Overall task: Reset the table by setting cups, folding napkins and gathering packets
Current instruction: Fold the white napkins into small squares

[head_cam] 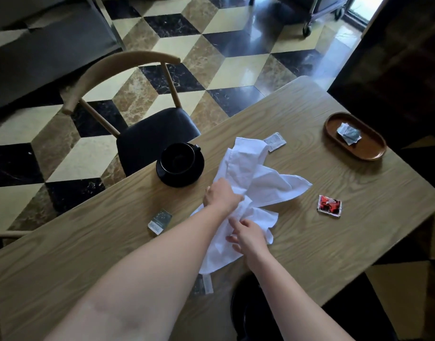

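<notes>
The left hand [221, 196] grips a bunched fold of the white napkin [248, 190] near its middle, fingers curled into the cloth. The right hand [247, 236] lies on the napkin's near part, its fingers spread and bent over the fabric; whether they pinch it or only press it cannot be told. The napkin sprawls crumpled across the middle of the wooden table [334, 242], one corner pointing right, another reaching toward the far edge. Just left of it stands a black cup [178, 157] on a black saucer [184, 179], near the table's edge. A white packet [275, 142] lies just beside the napkin's far corner, perhaps touching it. A dark packet [160, 221] lies left of the left forearm, and a red packet [329, 206] sits apart to the right. Another packet [205, 284] peeks out below the napkin's near end, partly hidden by the arm. At the far right, an oval wooden tray [366, 153] holds a few packets [349, 133]. A chair [147, 134] stands beyond the cup.
</notes>
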